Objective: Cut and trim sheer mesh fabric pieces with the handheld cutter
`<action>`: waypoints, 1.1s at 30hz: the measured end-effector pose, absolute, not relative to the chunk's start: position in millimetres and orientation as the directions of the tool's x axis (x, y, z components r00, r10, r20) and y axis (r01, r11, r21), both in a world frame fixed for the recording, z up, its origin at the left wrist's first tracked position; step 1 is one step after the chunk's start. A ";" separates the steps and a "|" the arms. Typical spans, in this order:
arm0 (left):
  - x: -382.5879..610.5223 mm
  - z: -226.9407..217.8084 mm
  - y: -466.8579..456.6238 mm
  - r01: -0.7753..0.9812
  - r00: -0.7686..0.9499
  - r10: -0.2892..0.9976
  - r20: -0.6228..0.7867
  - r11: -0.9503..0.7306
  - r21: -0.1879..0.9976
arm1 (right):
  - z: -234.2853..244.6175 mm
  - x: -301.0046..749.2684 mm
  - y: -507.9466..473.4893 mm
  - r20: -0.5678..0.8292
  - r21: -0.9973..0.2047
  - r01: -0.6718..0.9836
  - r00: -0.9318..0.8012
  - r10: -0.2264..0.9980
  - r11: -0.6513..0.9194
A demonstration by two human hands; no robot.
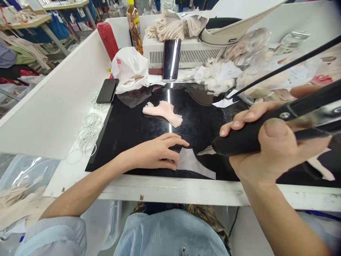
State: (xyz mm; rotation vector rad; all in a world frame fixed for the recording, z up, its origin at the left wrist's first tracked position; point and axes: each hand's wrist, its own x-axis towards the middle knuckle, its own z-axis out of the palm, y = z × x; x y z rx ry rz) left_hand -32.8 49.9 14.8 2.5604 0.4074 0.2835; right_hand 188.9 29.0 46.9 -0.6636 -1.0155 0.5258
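Note:
My left hand (160, 153) rests palm down on the black work surface, fingers spread loosely. Its fingertips touch the left end of a thin white curved fabric piece (195, 165) lying near the front edge. In my right hand (274, 149) is a thick black-handled tool (239, 140) with a pointed metal tip (207, 151). The tip points left, just above or at the upper edge of the white piece; I cannot tell whether it touches. Beyond my left hand lies a small stack of pale pink cut fabric pieces (165, 112).
A black phone (107, 91) and coils of white cord (89, 133) line the left side. Another phone (172, 59) stands against a white vented box (186, 53). At the back are a red bottle (108, 40), a drink bottle (135, 28) and bagged fabric (247, 46).

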 end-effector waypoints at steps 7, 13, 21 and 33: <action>-42.0 18.0 59.6 0.281 0.920 0.367 0.136 -0.861 0.425 | 39.4 186.6 32.5 0.610 -0.685 -0.089 0.473 0.636 0.723; -49.1 9.7 68.6 0.503 0.778 0.561 0.283 -0.826 0.257 | 39.7 181.0 33.1 0.654 -0.666 -0.081 0.413 0.634 0.741; -27.9 8.1 43.5 0.498 0.741 0.591 0.317 -0.802 0.330 | 41.2 167.3 29.6 0.668 -0.662 -0.118 0.353 0.654 0.740; -15.4 9.3 20.4 0.525 0.800 0.589 0.115 -0.780 0.341 | 39.8 158.3 28.5 0.650 -0.665 -0.126 0.388 0.654 0.736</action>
